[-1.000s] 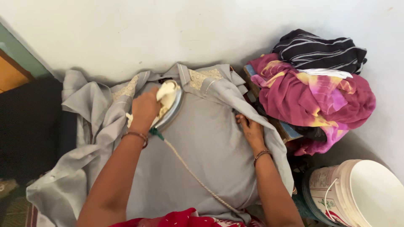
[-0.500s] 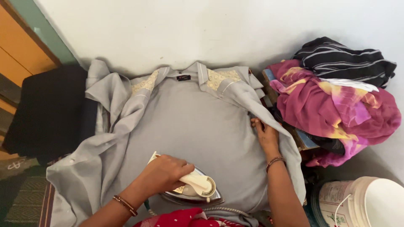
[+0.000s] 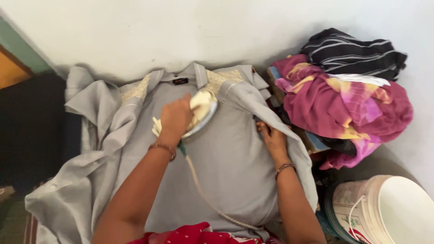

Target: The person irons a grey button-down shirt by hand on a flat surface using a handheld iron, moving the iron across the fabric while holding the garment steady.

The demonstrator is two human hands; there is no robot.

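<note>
Two hands are at work on a grey shirt [image 3: 226, 171] that lies spread flat, collar toward the far wall. Our left hand [image 3: 175, 118] has its fingers curled together tight around the handle of a cream-coloured iron [image 3: 202, 112], whose metal soleplate rests on the cloth just below the collar, near the far edge of the shirt. A thin bangle [image 3: 163, 148] rings that wrist. From the back of the iron a pale cord [image 3: 205, 196] runs across the shirt's middle toward its near edge, where a bit of red dotted cloth [image 3: 194, 234] shows at the bottom of the view.

Our right hand [image 3: 272, 141] lies flat on the shirt's right edge, fingers held close together and pressed on the fabric beside the side seam; the fingertips are partly tucked under a fold, so we cannot tell them more exactly. A beaded bracelet [image 3: 285, 168] sits on that wrist.

At the shirt's left edge its sleeve and side hang in loose folds over a dark surface [image 3: 27, 135]. Just beyond the right edge stands a heap of clothes: a magenta and yellow garment [image 3: 348, 106] with a black striped one [image 3: 352, 52] on top of it. Near the right corner, below the heap, stands a white plastic bucket [image 3: 398, 212] with a wire handle.
</note>
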